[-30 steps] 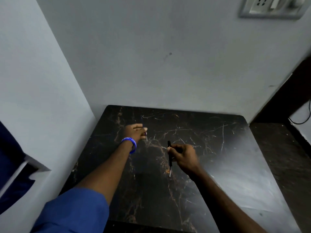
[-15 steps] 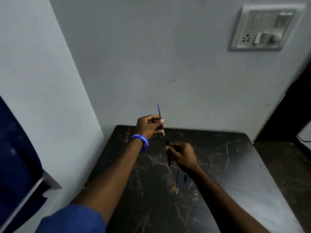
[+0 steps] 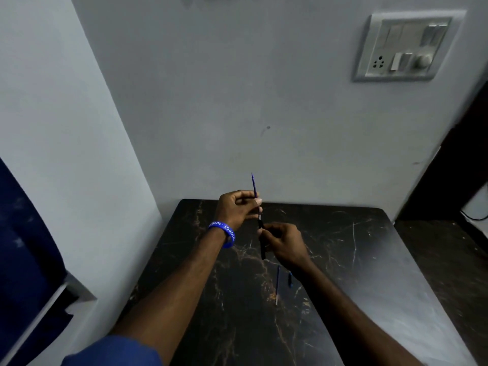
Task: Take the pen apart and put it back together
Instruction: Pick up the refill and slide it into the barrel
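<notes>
Blue refill (image 3: 254, 190) pinched in left fingers (image 3: 257, 201), black barrel (image 3: 262, 244) in right fingers (image 3: 267, 235).

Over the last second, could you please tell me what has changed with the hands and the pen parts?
The left hand rose off the dark marble table with the thin blue refill and lowered its tip to the black pen barrel. The right hand kept gripping that barrel.

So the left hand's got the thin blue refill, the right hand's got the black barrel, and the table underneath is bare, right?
Not bare. The head view shows a second thin refill and a small blue piece lying on the table. The rest holds.
</notes>
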